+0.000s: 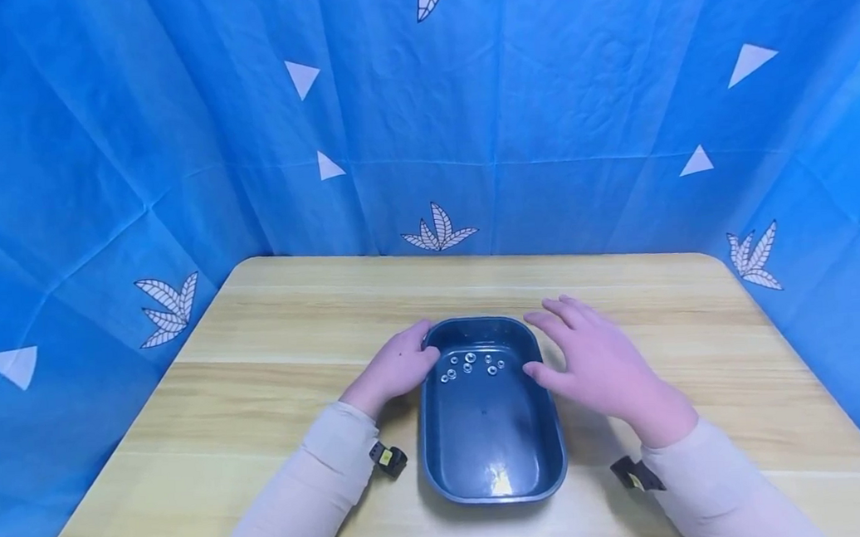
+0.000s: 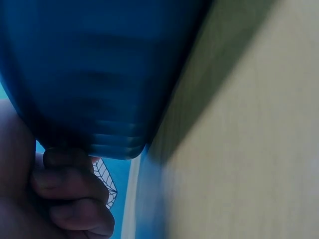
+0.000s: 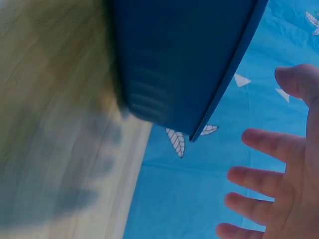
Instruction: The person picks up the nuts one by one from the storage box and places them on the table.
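A dark blue rectangular plastic tray (image 1: 486,431) with rounded corners stands on the wooden table. Inside it, towards the far end, lie several small shiny metal nuts (image 1: 469,357). My left hand (image 1: 399,360) grips the far left corner of the tray, thumb over the rim; the left wrist view shows its curled fingers (image 2: 75,189) against the outer wall. On the other side, my right hand (image 1: 601,365) hovers beside the far right rim with its fingers spread. The right wrist view shows a gap between that hand's straight fingers (image 3: 254,209) and the tray wall (image 3: 169,64).
The light wooden table (image 1: 256,355) reaches back to a blue curtain (image 1: 420,119) printed with white leaves and triangles, which encloses it on the far side and both flanks. Each wrist carries a small black strapped device (image 1: 389,458).
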Motion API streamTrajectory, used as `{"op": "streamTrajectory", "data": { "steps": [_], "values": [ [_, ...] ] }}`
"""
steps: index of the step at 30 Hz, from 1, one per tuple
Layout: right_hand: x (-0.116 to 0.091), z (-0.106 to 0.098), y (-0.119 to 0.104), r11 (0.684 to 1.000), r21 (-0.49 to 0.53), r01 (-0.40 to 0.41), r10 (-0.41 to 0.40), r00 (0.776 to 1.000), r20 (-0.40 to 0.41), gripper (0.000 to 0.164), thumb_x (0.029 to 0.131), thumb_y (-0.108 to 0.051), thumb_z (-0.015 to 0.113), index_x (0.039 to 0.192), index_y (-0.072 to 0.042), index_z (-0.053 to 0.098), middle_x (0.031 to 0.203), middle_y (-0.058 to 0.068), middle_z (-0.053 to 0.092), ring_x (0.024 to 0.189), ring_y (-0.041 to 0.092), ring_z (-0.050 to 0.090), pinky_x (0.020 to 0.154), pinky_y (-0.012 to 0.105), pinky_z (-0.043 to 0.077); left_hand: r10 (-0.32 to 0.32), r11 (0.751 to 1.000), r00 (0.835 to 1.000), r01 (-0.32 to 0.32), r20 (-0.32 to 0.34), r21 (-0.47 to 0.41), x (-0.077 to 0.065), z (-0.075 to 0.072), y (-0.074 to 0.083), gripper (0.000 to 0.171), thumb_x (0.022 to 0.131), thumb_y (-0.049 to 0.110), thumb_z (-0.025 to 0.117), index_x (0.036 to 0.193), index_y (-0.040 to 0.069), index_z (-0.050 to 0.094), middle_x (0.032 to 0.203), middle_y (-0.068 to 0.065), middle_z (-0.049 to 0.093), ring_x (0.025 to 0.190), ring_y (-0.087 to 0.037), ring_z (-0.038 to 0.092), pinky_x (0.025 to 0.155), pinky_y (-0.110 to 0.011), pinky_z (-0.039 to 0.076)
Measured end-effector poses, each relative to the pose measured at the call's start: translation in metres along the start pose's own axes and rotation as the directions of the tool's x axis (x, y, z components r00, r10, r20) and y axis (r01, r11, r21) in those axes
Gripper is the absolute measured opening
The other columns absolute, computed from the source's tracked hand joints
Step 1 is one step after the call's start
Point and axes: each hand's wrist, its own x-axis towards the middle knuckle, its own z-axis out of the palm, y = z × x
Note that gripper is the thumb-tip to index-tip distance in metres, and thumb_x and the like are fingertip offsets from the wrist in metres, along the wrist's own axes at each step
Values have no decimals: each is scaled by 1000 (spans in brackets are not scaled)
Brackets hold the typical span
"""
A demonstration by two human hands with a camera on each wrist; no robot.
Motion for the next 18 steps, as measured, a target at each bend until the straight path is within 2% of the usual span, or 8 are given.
{"op": "streamTrajectory", "data": {
  "steps": [9,18],
  "values": [
    [10,-11,-16,999,15,28,-29,999,25,65,90,-57,66,137,-13,62,140,13,57,133,37,48,107,57,41,-9,1000,1000,9,-4,-11,1,1,1,47,99,26,51,144,12,52,139,-7,60,131,-30,53,108,-54,41],
    [26,-19,-33,1000,13,26,-26,999,47,57,90,-54,66,133,-16,65,138,11,58,127,33,53,103,53,46,-10,1000,1000,10,-19,-6,-1,2,1,49,100,24,51,147,11,50,142,-10,58,134,-33,51,109,-56,40]
  ]
}}
